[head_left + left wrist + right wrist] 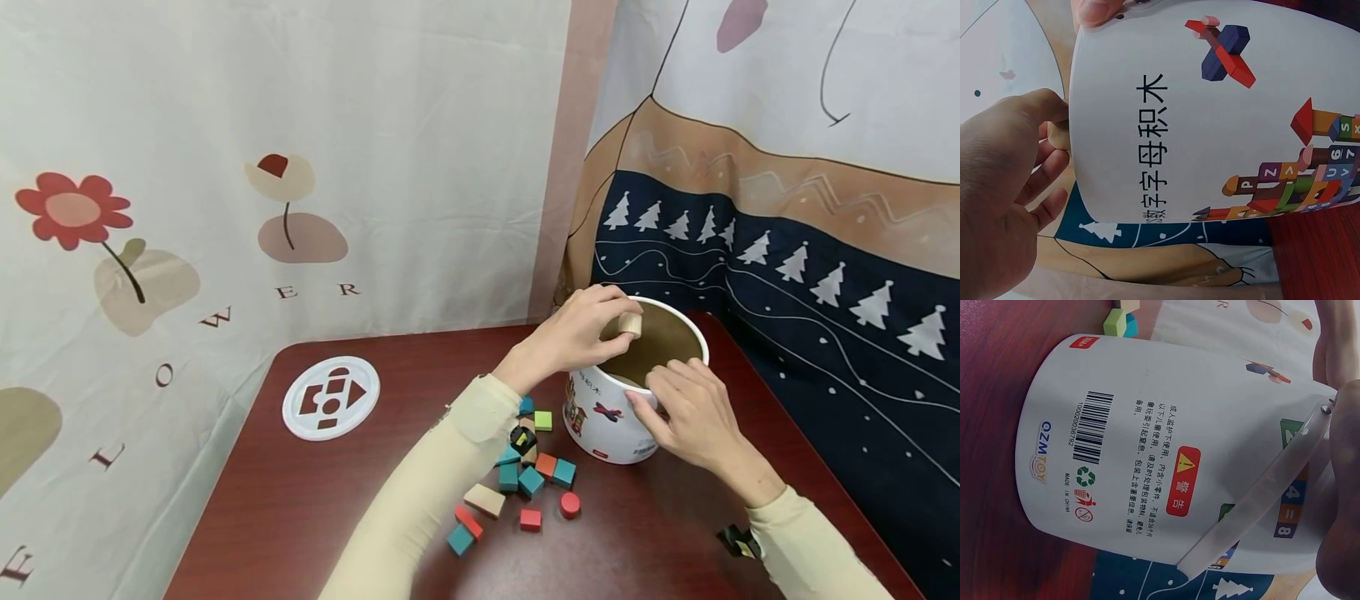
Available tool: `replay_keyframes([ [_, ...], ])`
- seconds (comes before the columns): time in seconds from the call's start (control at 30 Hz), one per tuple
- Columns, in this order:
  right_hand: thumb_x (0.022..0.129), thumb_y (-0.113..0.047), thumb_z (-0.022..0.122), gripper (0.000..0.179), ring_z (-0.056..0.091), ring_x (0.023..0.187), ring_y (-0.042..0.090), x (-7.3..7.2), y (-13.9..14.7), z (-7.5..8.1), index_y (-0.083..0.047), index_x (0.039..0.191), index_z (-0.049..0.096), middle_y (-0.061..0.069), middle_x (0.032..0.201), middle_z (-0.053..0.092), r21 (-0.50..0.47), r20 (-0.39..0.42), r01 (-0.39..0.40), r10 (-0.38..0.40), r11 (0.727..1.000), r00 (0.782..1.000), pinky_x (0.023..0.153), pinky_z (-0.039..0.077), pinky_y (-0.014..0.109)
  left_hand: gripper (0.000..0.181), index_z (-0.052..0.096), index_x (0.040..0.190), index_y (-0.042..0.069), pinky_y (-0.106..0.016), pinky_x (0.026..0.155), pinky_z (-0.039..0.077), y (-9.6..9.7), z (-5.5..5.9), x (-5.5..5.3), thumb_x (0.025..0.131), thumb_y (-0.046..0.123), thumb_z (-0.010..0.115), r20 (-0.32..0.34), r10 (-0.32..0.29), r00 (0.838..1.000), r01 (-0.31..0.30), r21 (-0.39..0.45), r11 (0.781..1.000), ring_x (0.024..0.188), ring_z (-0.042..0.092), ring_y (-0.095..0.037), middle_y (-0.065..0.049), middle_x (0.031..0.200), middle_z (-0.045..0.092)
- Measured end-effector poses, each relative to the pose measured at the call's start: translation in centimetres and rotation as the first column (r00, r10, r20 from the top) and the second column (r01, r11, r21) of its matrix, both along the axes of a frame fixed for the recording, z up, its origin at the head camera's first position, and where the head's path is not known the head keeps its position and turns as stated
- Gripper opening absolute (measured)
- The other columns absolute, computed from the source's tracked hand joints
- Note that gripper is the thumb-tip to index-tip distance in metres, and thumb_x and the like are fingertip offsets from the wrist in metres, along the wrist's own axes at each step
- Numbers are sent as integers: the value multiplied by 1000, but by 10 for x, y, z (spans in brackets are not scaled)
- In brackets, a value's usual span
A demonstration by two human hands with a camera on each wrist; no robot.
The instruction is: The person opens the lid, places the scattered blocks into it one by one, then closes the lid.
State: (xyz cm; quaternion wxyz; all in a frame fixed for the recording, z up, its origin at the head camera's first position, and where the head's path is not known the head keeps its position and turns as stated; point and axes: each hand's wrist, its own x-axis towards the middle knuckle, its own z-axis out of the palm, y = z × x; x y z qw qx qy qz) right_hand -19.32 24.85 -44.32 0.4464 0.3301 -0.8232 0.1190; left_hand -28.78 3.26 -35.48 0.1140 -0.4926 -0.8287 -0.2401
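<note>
Pinching wooden block (633,324), left grip (582,328) over upward-facing bucket (600,417), long axis upright

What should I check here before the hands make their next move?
1. Bucket upright: ok, standing on the table.
2. Lid out of the way: ok, lying apart on the table.
3. Left hand holding a block: ok, pinched at the bucket's mouth.
4. Right hand on the bucket: ok, gripping its rim.
5. Bucket's contents: cannot tell, bottom hidden.
</note>
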Motion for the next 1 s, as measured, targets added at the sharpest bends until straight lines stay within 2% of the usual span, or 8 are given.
replay_keyframes([
  [0.27,116,-47,50,56,36,65,16,0,1,-1,-11,73,49,-2,65,41,-1,1,-1,1,1000,1000,64,28,34,42,73,147,10,-36,114,56,2,-1,1,108,27,75,-26,8,1000,-9,-20,1000,135,69,-22,-8,149,72],
  [0.5,116,-47,50,56,35,65,16,-1,1,-1,-11,73,50,-1,65,41,-2,5,-3,3,1000,1000,65,28,35,55,67,156,12,-40,124,53,1,-3,2,108,37,76,-4,29,1000,-29,-36,999,147,65,-24,-10,163,64],
  [0.73,116,-47,50,55,36,65,16,-1,1,-1,-11,73,50,-2,65,42,-5,2,-8,8,1000,1000,65,29,35,64,60,164,17,-50,137,40,0,-5,3,108,45,74,-11,58,998,-59,-72,996,166,48,-27,-9,175,53],
  [1.0,116,-49,49,56,35,65,15,-1,2,-2,-12,74,50,-2,64,42,-8,7,-2,2,1000,1000,64,29,35,80,42,176,29,-56,143,25,-6,-5,5,107,58,70,50,119,992,-112,-116,987,177,25,-31,-2,187,34],
])
